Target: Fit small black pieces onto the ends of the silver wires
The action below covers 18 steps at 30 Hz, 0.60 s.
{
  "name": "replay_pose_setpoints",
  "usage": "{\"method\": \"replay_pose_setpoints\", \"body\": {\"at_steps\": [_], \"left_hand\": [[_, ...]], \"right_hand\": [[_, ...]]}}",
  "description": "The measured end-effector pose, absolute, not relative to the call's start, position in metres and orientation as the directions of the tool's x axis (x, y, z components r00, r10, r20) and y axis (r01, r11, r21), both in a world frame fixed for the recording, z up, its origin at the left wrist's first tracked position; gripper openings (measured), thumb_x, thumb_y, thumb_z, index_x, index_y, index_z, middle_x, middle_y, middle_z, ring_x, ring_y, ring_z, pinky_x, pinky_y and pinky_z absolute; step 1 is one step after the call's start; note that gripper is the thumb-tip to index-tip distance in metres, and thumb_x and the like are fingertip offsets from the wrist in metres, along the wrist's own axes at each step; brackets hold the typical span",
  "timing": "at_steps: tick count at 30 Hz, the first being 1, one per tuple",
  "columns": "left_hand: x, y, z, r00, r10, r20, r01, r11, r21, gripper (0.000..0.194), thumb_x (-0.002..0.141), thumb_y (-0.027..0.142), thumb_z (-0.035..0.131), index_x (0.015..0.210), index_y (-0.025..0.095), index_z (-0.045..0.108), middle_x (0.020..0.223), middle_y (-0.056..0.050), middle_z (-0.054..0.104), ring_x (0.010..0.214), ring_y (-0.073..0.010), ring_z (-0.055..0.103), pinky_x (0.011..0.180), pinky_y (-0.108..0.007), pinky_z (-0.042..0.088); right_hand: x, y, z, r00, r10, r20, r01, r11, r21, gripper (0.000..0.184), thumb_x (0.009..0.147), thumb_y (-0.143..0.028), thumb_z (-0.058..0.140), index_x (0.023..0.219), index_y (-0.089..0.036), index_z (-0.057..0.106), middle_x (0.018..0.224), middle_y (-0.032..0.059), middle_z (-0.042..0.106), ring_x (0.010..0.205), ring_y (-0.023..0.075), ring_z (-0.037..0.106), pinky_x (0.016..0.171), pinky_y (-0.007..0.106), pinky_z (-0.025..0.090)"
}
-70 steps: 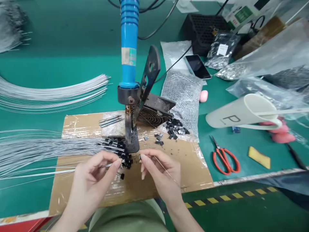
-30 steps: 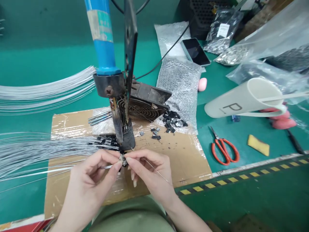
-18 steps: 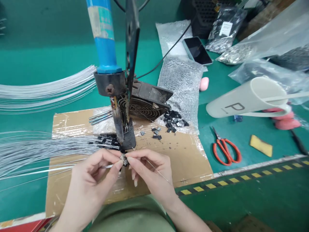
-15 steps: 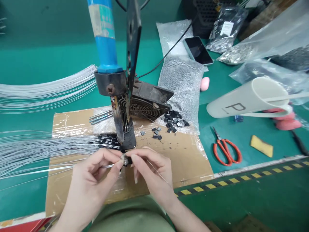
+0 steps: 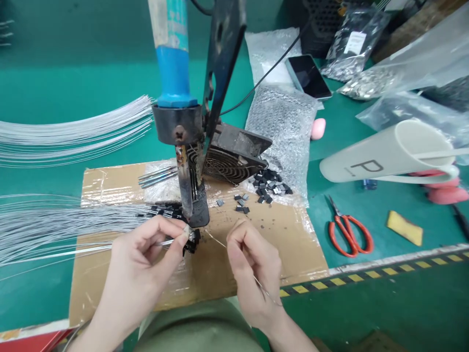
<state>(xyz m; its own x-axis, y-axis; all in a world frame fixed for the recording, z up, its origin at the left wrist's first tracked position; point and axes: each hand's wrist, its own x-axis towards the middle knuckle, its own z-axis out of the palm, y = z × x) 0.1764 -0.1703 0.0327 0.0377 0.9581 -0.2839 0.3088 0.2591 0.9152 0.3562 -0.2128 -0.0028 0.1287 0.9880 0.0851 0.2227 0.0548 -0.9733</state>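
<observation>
Green bench [image 5: 120,90] fills my view, cardboard sheet [image 5: 296,244] on it under the work. Blue-handled iron [image 5: 174,73] hangs upright in its black stand [image 5: 200,212], barrel down, just ahead of the hands. Dark fan [image 5: 234,149] sits tilted behind it. I can't tell from here whether the iron is hot; I'm treating it as hot.

Left hand [image 5: 137,274]: narrow pinch, thumb on index, holding pale wires [image 5: 91,248] near their ends. A dark connector [image 5: 197,237] shows right by the fingertips; can't tell if it's in the pinch or lying with the ones below. Wire bundle [image 5: 66,222] lies beside, toward the far left, with black ends near the stand.

Right hand [image 5: 256,274]: narrow too, holding a thin wire [image 5: 217,239]. Its free end points at the stand and connector, apart from both; the tail runs back under the palm. Loose black pieces [image 5: 270,187] sit on the cardboard and wrap by the fan, untouched.

My read: fine joint work, at a pause between contacts, with the thin wire as feed. Can't confirm any joint is made. Next move calls for the left pinch held steady, wire ends lined up to the barrel tip, thin wire fed in lightly, fingers off the metal. Main risks: wire ends slipping, thin wire bending, or a fingertip touching the barrel.
</observation>
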Motion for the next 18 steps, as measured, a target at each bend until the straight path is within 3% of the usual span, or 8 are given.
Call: {"method": "replay_pose_setpoints", "body": {"at_steps": [4, 8, 18], "left_hand": [[0.176, -0.168, 0.033, 0.041, 0.958, -0.285, 0.316, 0.258, 0.913, 0.009, 0.086, 0.023, 0.077, 0.077, 0.021, 0.075, 0.088, 0.0, 0.079, 0.076, -0.0119, 0.07, 0.069, -0.016, 0.057], [0.176, -0.165, 0.033, 0.033, 0.961, -0.275, 0.352, 0.246, 0.903, 0.009, 0.085, 0.024, 0.078, 0.077, 0.021, 0.076, 0.084, 0.0, 0.078, 0.068, -0.0102, 0.066, 0.061, -0.015, 0.051], [0.174, -0.158, 0.033, 0.032, 0.969, -0.245, 0.302, 0.225, 0.926, 0.008, 0.083, 0.017, 0.076, 0.076, 0.021, 0.075, 0.076, 0.002, 0.072, 0.065, -0.0073, 0.064, 0.059, -0.01, 0.049]], "right_hand": [[0.354, -0.207, 0.002, 0.114, 0.979, 0.171, 0.205, 0.146, -0.968, 0.019, 0.095, -0.008, 0.06, 0.084, -0.022, 0.056, 0.09, 0.0023, 0.064, 0.083, 0.0166, 0.063, 0.075, 0.031, 0.051], [0.349, -0.207, 0.004, 0.111, 0.985, 0.13, 0.099, 0.119, -0.988, 0.02, 0.092, -0.004, 0.066, 0.088, -0.023, 0.06, 0.118, 0.0064, 0.076, 0.11, 0.0208, 0.074, 0.098, 0.036, 0.059], [0.345, -0.201, -0.003, 0.106, 0.991, 0.076, -0.014, 0.078, -0.997, 0.025, 0.09, 0.0, 0.067, 0.085, -0.024, 0.061, 0.122, 0.0025, 0.082, 0.111, 0.0183, 0.08, 0.104, 0.031, 0.061]]}}
